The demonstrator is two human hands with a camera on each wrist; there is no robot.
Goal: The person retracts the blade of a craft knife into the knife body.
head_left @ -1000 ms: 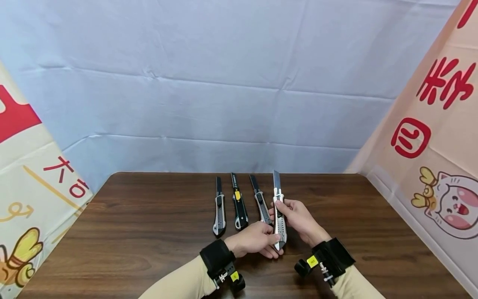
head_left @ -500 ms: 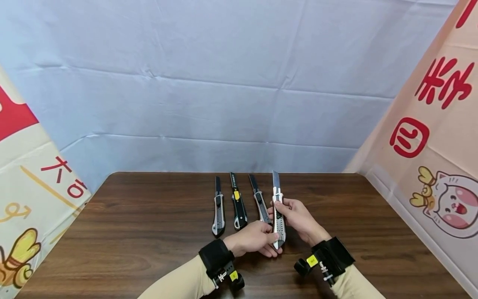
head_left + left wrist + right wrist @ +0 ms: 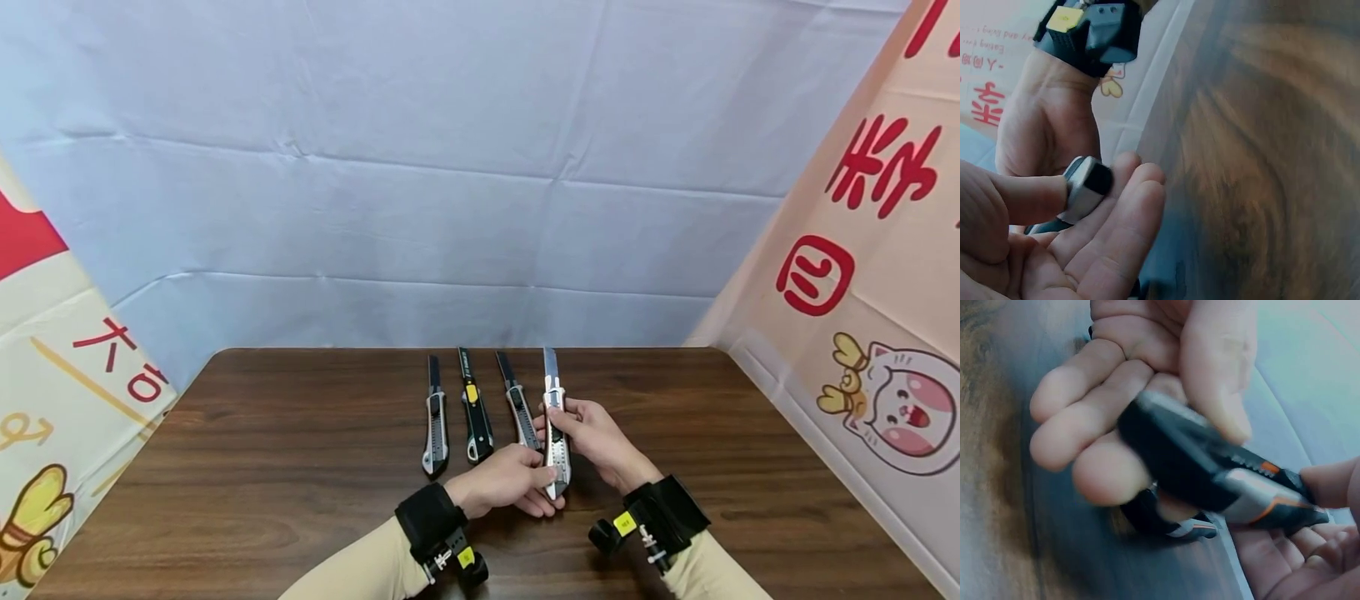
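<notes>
A silver utility knife (image 3: 558, 454) is held above the table's right half, its blade (image 3: 551, 364) extended and pointing away. Its rear end is pinched between the thumb and fingers of my left hand (image 3: 504, 482). My right hand (image 3: 597, 439) grips the handle's upper part, with the thumb on top near the slider. In the left wrist view, the knife's butt (image 3: 1090, 187) shows under the left thumb. The right wrist view has the dark underside of the knife (image 3: 1179, 456) and orange trim, somewhat blurred.
Three more utility knives lie in a row, blades out: a grey one (image 3: 435, 429), a black one with a yellow slider (image 3: 477, 417), and another grey one (image 3: 520, 410), partly behind my left hand. The brown wooden table (image 3: 285, 442) has a pale cloth (image 3: 420, 208) behind it.
The head view has shifted slightly, so everything sits a little further left in it. Both hands keep the same hold on the silver utility knife.
</notes>
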